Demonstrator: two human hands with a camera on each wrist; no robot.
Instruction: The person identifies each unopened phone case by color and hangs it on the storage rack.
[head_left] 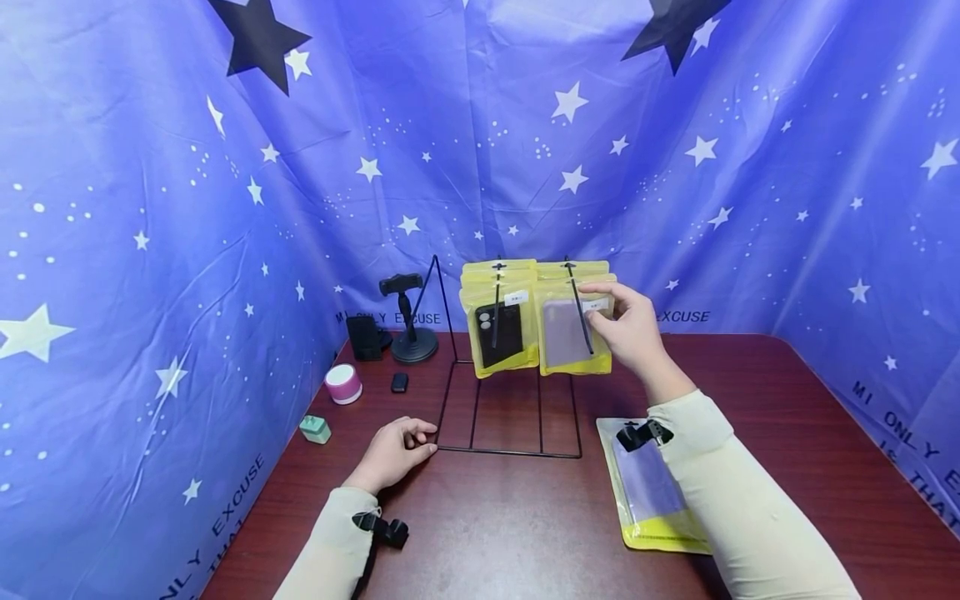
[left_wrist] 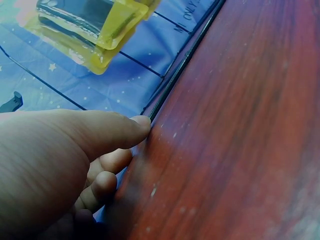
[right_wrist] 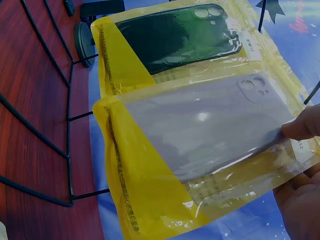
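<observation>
A black wire display rack (head_left: 510, 452) stands on the table, bearing yellow-edged clear pouches on its two prongs. At the rack's front left base corner, my left hand (head_left: 397, 454) pinches the wire between thumb and fingers, as the left wrist view (left_wrist: 55, 155) shows close up. My right hand (head_left: 633, 329) pinches the upper right edge of a pouch with a light purple phone case (head_left: 562, 333) on the right prong. Beside it, on the left prong, hangs a pouch with a black phone case (head_left: 512, 337). More pouches hang behind both, their contents mostly hidden.
Another purple phone case pouch (head_left: 645, 487) lies flat on the table under my right forearm. At the left are a black stand (head_left: 414, 344), a black box (head_left: 364, 338), a pink-and-white jar (head_left: 343, 385), a small black item (head_left: 400, 382) and a green charger (head_left: 315, 429). Starry cloth surrounds the table.
</observation>
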